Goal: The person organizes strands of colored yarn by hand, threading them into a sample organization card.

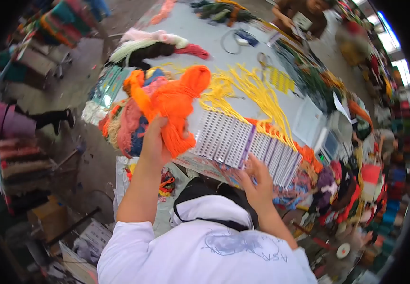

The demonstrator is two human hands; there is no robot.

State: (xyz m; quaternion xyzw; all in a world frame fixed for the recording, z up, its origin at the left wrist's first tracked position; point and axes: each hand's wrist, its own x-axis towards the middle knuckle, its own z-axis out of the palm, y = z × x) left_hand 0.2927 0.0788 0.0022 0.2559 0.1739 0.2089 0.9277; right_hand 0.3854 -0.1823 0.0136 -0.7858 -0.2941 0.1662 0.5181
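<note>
My left hand (154,143) is closed around the lower end of a bright orange yarn skein (172,106), which stands up over the table's left part. My right hand (258,183) is at the front edge of a white board (224,137) with rows of small dark round holes and a purple strip across it. Its thumb and fingers are apart, fingertips right at the board's edge. Behind the board, long yellow yarn strands (261,97) spread over the tabletop. More orange yarn (311,158) pokes out past the board's right end.
Mixed yarn skeins (126,123) pile up at the table's left edge, with pink and white ones (153,39) farther back. Scissors (263,60), a yellow patterned piece (280,80) and a scale (330,144) lie to the right. One person (304,19) works across the table; another (13,116) is at left.
</note>
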